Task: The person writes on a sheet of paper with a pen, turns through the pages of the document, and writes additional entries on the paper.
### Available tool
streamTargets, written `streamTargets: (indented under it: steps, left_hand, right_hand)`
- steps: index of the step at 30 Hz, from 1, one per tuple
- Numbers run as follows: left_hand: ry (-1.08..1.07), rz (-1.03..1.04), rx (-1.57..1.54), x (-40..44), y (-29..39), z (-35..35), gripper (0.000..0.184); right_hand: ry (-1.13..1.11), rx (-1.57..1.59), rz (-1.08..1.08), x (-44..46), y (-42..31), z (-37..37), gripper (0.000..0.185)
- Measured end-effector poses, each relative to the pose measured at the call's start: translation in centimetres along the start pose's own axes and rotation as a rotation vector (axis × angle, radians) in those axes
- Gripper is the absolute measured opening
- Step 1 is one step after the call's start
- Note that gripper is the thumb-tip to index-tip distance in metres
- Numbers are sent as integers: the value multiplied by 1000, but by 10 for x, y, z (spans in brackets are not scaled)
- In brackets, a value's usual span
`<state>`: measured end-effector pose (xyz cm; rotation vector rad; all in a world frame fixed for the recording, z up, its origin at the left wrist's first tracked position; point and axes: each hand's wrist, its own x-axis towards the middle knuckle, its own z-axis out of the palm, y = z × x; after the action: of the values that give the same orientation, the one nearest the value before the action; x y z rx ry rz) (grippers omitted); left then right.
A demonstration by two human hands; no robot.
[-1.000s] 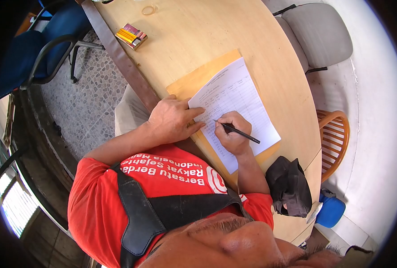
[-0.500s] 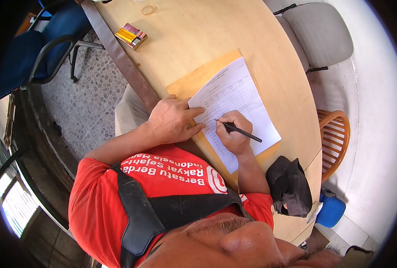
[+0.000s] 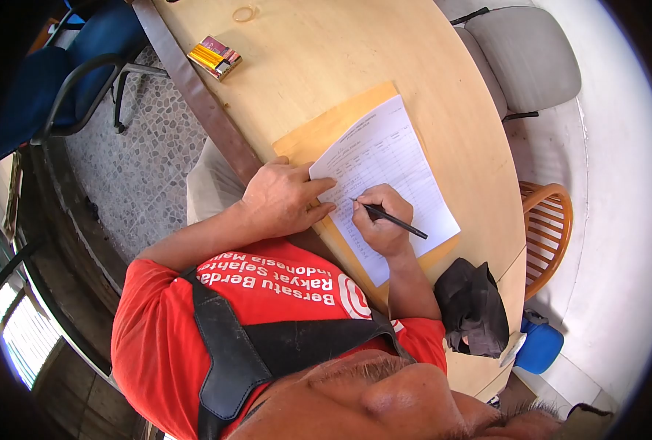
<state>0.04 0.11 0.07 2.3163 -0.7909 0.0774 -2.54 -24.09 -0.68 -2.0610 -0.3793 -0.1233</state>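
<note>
A black pen (image 3: 398, 221) is pinched in my right hand (image 3: 385, 218), its tip touching a printed table sheet (image 3: 414, 165) with handwriting in some rows. My left hand (image 3: 286, 196) rests at the sheet's left edge, fingers apart, with fingertips on the paper. The sheet lies on a yellow-brown envelope (image 3: 319, 126), which shows around its edges. Too small to read are the words on the sheet.
On the wooden table (image 3: 341, 44) are a small box with a yellow lighter (image 3: 214, 57), a clear ring (image 3: 244, 14) and a black cloth item (image 3: 473, 308). Around it stand a grey chair (image 3: 524, 59), a wooden chair (image 3: 550, 235) and blue chairs (image 3: 106, 44).
The pen in my right hand has shifted very slightly, its tip still at the sheet. My left hand stays in place on the paper's edge.
</note>
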Motion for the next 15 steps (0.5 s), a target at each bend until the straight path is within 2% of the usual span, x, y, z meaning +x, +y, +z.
streamTargets:
  steps: [15]
  left_hand:
    - [-15,-15,7,0,1,0,35]
  right_hand:
    - [9,-3,-30,1,1,0,15]
